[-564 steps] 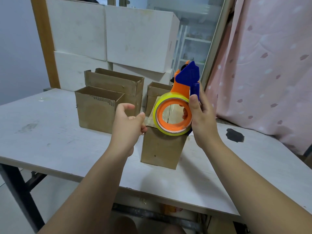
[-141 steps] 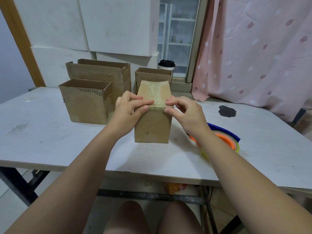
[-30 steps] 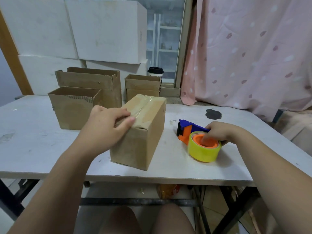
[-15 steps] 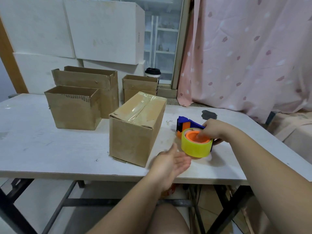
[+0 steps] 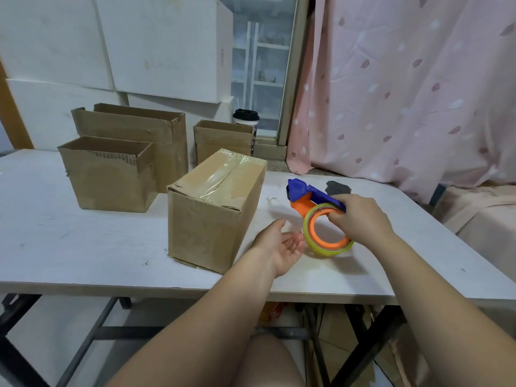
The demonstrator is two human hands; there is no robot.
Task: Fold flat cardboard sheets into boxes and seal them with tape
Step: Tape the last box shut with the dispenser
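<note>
The white surface [image 5: 69, 247] carries everything. Near its middle stands the closed box [image 5: 206, 219], with its top flaps stuck down by clear tape [image 5: 223, 174]. It looks light and stiff, but thin card dents, so I would hold it by two flat sides, not by the corners. Behind it stand three boxes with open tops: a wide box [image 5: 131, 127], a front box [image 5: 111, 180] and a small box [image 5: 223, 135]. I see only bare inner walls, and their bottoms are hidden. Right of the closed box is the tape gun [image 5: 315, 202], tipped up. It looks hard and easy to hold. The right hand [image 5: 360, 219] grips it, with fingers curled into the hole of the yellow roll [image 5: 321, 251]. The left hand [image 5: 282, 245] is open, palm up, just beside the roll, and holds nothing.
</note>
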